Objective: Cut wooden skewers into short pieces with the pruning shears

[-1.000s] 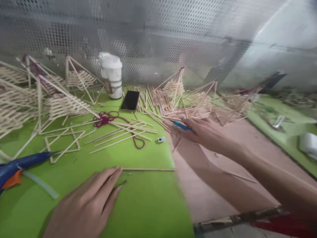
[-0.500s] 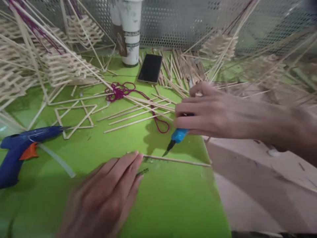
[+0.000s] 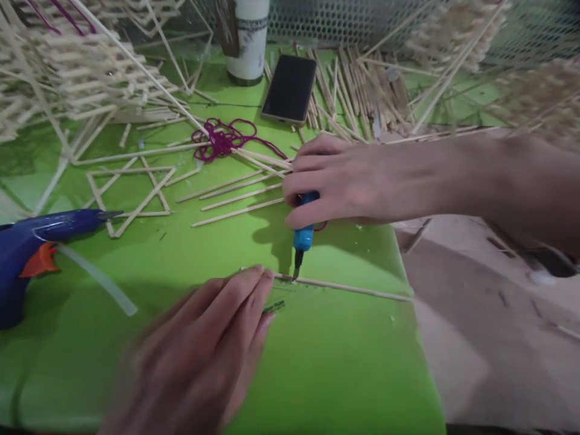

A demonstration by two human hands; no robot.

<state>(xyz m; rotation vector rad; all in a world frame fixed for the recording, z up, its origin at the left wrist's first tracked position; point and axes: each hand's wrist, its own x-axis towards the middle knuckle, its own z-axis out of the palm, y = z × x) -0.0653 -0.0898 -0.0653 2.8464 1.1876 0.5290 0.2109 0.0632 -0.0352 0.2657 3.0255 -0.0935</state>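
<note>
With the blade tip as the centre of the clock, the person's left hand (image 3: 203, 338) lies at eight o'clock, holding a stick (image 3: 357, 290) down on the green desk (image 3: 326, 362) under its fingertips. A bit of the stick's near end pokes out beyond those fingers; the rest runs to just past three o'clock, where its far end meets the desk's edge.

The right hand (image 3: 333, 181) comes in at one o'clock, fingers curled around a blue knife (image 3: 303, 237). The knife is pointed down, nearly upright, its dark blade at the stick just beside the left fingertips. Whether the blade has entered the wood cannot be told.

At nine o'clock sits a blue glue gun (image 3: 54, 226) with an orange trigger, partly cut off by the view's edge, and a whitish glue stick (image 3: 99, 284) slants beside it. A star (image 3: 143, 203) of thin sticks lies flat at ten. Purple yarn (image 3: 220, 145) is bunched at eleven, with loose sticks (image 3: 235, 213) below it, some reaching under the right hand. A phone (image 3: 290, 87) lies at twelve, a cup (image 3: 252, 39) just left of it, and a pile (image 3: 351, 90) of sticks at one.
</note>
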